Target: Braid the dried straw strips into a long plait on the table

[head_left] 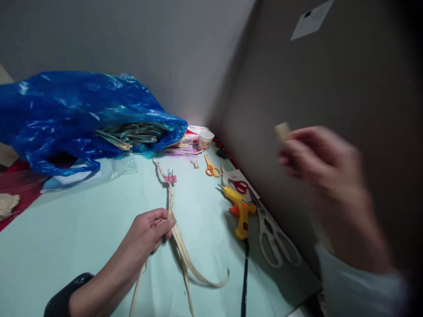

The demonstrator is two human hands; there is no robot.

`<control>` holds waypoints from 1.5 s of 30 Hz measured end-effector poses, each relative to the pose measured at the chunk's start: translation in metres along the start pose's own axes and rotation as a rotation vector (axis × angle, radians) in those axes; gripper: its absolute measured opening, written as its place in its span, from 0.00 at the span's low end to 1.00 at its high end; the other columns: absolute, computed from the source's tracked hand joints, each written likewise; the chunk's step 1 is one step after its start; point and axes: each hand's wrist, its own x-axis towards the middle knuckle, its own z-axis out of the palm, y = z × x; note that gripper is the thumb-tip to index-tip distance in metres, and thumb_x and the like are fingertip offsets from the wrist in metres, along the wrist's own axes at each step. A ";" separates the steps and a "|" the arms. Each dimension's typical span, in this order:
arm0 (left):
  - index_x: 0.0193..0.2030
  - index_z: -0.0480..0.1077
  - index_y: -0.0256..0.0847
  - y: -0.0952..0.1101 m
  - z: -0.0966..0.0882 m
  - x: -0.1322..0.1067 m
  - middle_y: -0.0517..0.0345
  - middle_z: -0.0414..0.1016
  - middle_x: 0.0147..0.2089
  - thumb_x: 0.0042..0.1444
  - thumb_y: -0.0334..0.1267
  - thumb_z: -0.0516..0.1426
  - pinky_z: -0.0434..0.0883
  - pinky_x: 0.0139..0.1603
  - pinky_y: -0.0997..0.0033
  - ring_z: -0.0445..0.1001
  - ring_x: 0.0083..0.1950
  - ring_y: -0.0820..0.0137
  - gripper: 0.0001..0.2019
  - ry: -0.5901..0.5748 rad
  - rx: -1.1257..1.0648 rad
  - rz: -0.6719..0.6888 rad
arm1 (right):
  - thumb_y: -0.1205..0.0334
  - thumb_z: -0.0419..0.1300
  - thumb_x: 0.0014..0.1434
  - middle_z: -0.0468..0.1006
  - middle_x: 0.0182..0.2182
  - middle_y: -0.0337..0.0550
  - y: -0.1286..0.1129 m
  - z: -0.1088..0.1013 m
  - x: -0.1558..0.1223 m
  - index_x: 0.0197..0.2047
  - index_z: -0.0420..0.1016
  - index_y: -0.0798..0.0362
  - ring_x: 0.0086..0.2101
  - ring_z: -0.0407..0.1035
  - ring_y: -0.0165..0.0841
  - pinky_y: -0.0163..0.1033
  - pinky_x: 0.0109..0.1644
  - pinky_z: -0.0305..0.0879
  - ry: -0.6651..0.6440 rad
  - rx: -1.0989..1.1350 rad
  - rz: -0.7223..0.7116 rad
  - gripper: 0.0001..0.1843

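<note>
Two hands work above the pale green desk [82, 220]; take the left one as the centre of a clock. Nearest, loose strands [180, 241] trail towards five o'clock, one curling up at its end. The left hand [153, 226] pinches the lower end of a thin straw-coloured braid [171, 196], thumb against fingers. Between two and three o'clock the right hand [327, 171], raised and blurred, grips a small pale piece [282, 131] in its fingertips; I cannot tell what it is. At three o'clock lie a yellow glue gun [243, 215] and, beyond it to the right, white-handled scissors [275, 242]. Towards one o'clock the braid runs under a pink binder clip [171, 178]. Farther off are orange-and-yellow scissors [210, 167] at half past one, a paper cup [205, 140] at one, and a blue plastic bag [66, 105] of dull green strips [139, 133] at eleven.
</note>
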 end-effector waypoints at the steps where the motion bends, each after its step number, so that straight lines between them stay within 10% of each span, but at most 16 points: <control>1: 0.23 0.63 0.37 0.000 0.000 0.000 0.65 0.63 0.21 0.50 0.41 0.58 0.40 0.22 0.74 0.44 0.18 0.83 0.11 -0.011 -0.005 0.002 | 0.60 0.50 0.66 0.74 0.35 0.45 0.005 0.007 0.006 0.46 0.70 0.54 0.34 0.68 0.33 0.38 0.37 0.64 0.069 -0.171 0.000 0.11; 4: 0.23 0.63 0.37 0.000 -0.001 -0.001 0.66 0.62 0.21 0.50 0.43 0.58 0.39 0.22 0.74 0.44 0.18 0.84 0.13 -0.028 -0.026 0.013 | 0.70 0.53 0.60 0.74 0.34 0.53 0.010 0.028 0.019 0.41 0.70 0.59 0.34 0.66 0.38 0.40 0.36 0.59 0.043 -0.773 -0.015 0.07; 7: 0.23 0.63 0.37 0.000 -0.001 0.000 0.66 0.62 0.20 0.50 0.45 0.59 0.39 0.22 0.75 0.44 0.17 0.84 0.15 -0.025 -0.052 0.017 | 0.71 0.54 0.59 0.74 0.38 0.59 -0.010 0.044 0.005 0.41 0.70 0.59 0.38 0.66 0.42 0.42 0.41 0.58 0.007 -0.820 -0.067 0.07; 12: 0.23 0.63 0.36 -0.001 0.002 0.001 0.66 0.63 0.20 0.48 0.44 0.60 0.37 0.21 0.75 0.45 0.16 0.85 0.14 -0.014 -0.100 0.025 | 0.55 0.54 0.63 0.75 0.31 0.43 -0.047 0.090 -0.044 0.40 0.73 0.52 0.30 0.66 0.32 0.34 0.33 0.56 -0.531 -0.184 -0.181 0.11; 14: 0.25 0.64 0.36 -0.001 0.002 0.001 0.64 0.65 0.21 0.48 0.42 0.59 0.37 0.21 0.75 0.45 0.17 0.85 0.12 -0.016 -0.114 0.026 | 0.57 0.56 0.62 0.74 0.29 0.40 -0.047 0.111 -0.054 0.38 0.73 0.54 0.29 0.64 0.29 0.32 0.32 0.55 -0.562 -0.008 -0.171 0.09; 45: 0.31 0.67 0.36 -0.001 -0.002 0.003 0.64 0.68 0.26 0.55 0.38 0.57 0.41 0.23 0.72 0.46 0.20 0.82 0.07 -0.031 -0.020 -0.020 | 0.67 0.55 0.59 0.72 0.27 0.36 -0.029 0.145 -0.058 0.33 0.71 0.55 0.28 0.63 0.26 0.32 0.33 0.57 -0.471 0.252 -0.050 0.05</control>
